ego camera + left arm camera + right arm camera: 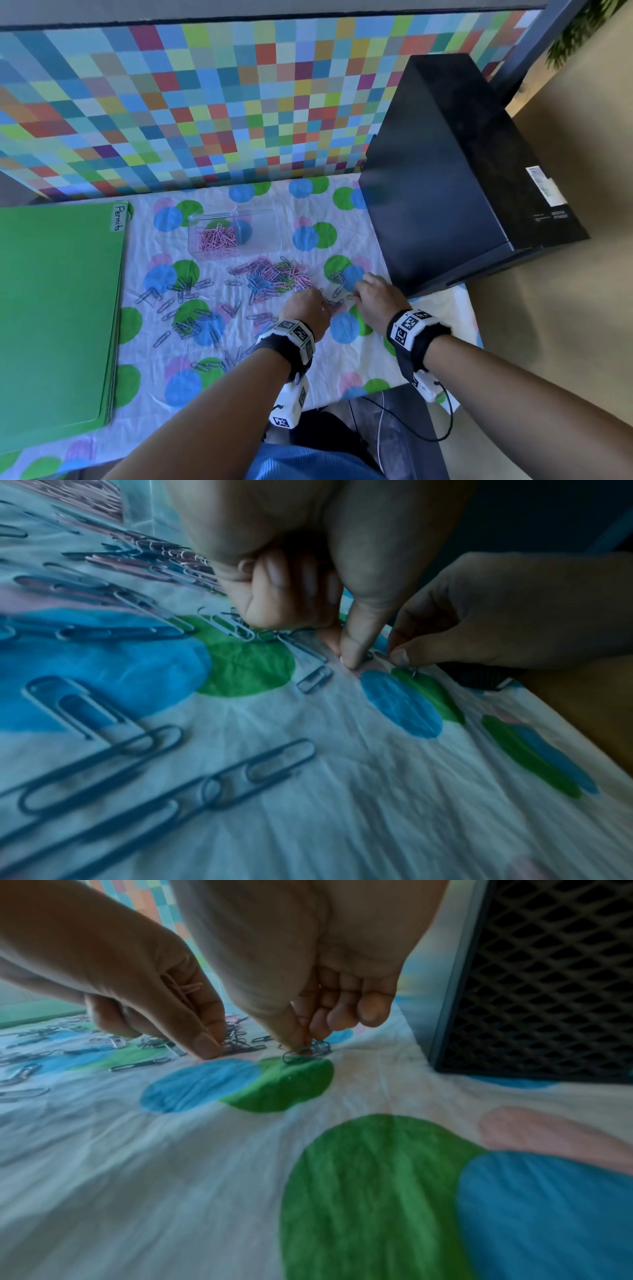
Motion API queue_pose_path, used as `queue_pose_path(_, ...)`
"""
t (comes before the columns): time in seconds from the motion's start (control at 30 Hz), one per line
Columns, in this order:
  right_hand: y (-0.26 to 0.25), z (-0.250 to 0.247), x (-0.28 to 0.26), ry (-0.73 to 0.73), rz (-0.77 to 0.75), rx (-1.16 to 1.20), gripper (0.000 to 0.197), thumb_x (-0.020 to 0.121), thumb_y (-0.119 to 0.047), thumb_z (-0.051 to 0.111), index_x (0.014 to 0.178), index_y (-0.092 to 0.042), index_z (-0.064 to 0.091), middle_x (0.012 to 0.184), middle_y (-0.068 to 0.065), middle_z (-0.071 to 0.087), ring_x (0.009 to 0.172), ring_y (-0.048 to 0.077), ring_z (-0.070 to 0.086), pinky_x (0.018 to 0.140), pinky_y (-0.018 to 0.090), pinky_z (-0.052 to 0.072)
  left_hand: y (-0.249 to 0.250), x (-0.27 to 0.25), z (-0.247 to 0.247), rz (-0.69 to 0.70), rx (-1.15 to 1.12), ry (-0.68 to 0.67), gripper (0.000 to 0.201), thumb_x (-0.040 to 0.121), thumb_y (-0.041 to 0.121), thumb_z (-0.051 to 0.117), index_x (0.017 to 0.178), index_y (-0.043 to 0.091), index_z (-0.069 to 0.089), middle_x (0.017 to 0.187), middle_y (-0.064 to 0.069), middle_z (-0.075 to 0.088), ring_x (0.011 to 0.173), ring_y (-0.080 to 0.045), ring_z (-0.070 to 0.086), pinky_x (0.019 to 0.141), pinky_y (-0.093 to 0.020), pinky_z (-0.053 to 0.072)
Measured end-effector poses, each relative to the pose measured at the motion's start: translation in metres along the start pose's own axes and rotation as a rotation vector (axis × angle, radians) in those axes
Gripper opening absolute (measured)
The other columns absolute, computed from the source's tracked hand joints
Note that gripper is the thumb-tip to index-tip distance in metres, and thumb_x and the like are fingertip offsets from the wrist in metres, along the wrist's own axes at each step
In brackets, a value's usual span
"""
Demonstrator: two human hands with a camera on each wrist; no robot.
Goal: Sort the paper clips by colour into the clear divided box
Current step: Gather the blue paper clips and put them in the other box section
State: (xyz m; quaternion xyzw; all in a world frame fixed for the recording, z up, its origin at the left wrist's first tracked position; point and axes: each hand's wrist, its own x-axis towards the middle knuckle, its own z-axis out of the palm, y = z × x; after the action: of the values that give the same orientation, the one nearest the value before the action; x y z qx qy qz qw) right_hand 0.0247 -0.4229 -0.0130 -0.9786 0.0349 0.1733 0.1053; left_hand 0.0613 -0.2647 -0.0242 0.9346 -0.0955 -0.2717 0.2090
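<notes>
The clear divided box [236, 233] stands at the back of the cloth, with pink clips [217, 238] in its left compartment. A mixed pile of pink and blue-grey clips [275, 275] lies in front of it. More blue-grey clips [186, 313] are scattered to the left. My left hand [323, 302] holds a few pink clips [183, 988] in its curled fingers, and its thumb and forefinger [347, 658] pinch down at the cloth. Right beside it, my right hand [356, 292] pinches a dark blue-grey clip [304, 1051] lying on the cloth.
A stack of green folders [58, 308] labelled "Permits" fills the left of the table. A black computer case [445, 171] stands close on the right, with its mesh side [548, 974] next to my right hand. The spotted cloth [346, 363] runs to the front edge.
</notes>
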Motion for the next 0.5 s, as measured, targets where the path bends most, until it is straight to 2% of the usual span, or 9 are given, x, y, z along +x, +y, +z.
queue_pose_path(0.13,-0.003,0.000,0.002,-0.027,0.004,-0.026,0.016,0.093,-0.015,0.043,0.099,-0.011,0.056,0.110,0.007,0.054,0.104,0.026,0.053,0.083,0.035,0.043,-0.008,-0.003,-0.007,0.017,-0.051,-0.070,0.023,0.085,0.026,0.050,0.094,0.010,0.063,0.099,-0.012,0.066,0.093,-0.032,0.061,0.074,-0.032,0.048)
queue_pose_path(0.23,-0.004,-0.002,0.004,-0.062,-0.005,-0.004,0.015,0.093,-0.015,0.044,0.098,-0.011,0.058,0.109,0.007,0.054,0.104,0.025,0.054,0.084,0.035,0.044,-0.017,-0.004,-0.014,0.039,-0.101,-0.099,0.018,0.086,0.023,0.052,0.091,0.012,0.065,0.096,-0.008,0.067,0.092,-0.028,0.061,0.070,-0.027,0.044)
queue_pose_path(0.3,-0.005,-0.005,0.003,-0.056,0.010,0.091,0.015,0.092,-0.017,0.048,0.090,-0.010,0.062,0.103,0.007,0.056,0.099,0.025,0.056,0.081,0.034,0.046,-0.022,-0.005,-0.020,0.038,-0.148,-0.125,0.015,0.086,0.022,0.055,0.090,0.015,0.067,0.094,-0.007,0.069,0.091,-0.025,0.062,0.071,-0.026,0.045)
queue_pose_path(0.37,-0.007,-0.011,0.002,0.030,0.067,0.276,0.014,0.086,-0.018,0.056,0.080,-0.011,0.066,0.093,0.005,0.062,0.090,0.023,0.060,0.077,0.032,0.049,-0.027,-0.005,-0.027,0.029,-0.213,-0.129,0.015,0.085,0.023,0.058,0.089,0.013,0.069,0.091,-0.007,0.069,0.088,-0.024,0.062,0.073,-0.028,0.048)
queue_pose_path(0.43,-0.016,-0.022,0.001,0.131,0.105,0.465,0.012,0.083,-0.017,0.063,0.075,-0.011,0.069,0.080,0.001,0.066,0.074,0.011,0.061,0.071,0.025,0.048,-0.029,-0.007,-0.032,0.023,-0.292,-0.135,0.018,0.087,0.025,0.059,0.087,0.009,0.067,0.078,-0.005,0.066,0.073,-0.020,0.059,0.065,-0.026,0.045)
queue_pose_path(0.47,-0.024,-0.027,-0.001,0.141,0.105,0.551,0.011,0.082,-0.018,0.066,0.075,-0.011,0.070,0.075,-0.002,0.067,0.066,0.003,0.059,0.067,0.019,0.047,-0.029,-0.009,-0.034,0.019,-0.368,-0.158,0.019,0.089,0.025,0.059,0.084,0.008,0.065,0.068,-0.003,0.060,0.063,-0.017,0.055,0.059,-0.024,0.042)
queue_pose_path(0.5,-0.032,-0.031,-0.003,0.125,0.099,0.635,0.011,0.082,-0.018,0.068,0.075,-0.011,0.070,0.071,-0.004,0.067,0.063,0.000,0.059,0.064,0.015,0.046,-0.030,-0.010,-0.035,0.009,-0.468,-0.189,0.018,0.090,0.025,0.058,0.082,0.009,0.062,0.060,-0.001,0.052,0.053,-0.015,0.050,0.054,-0.023,0.041)
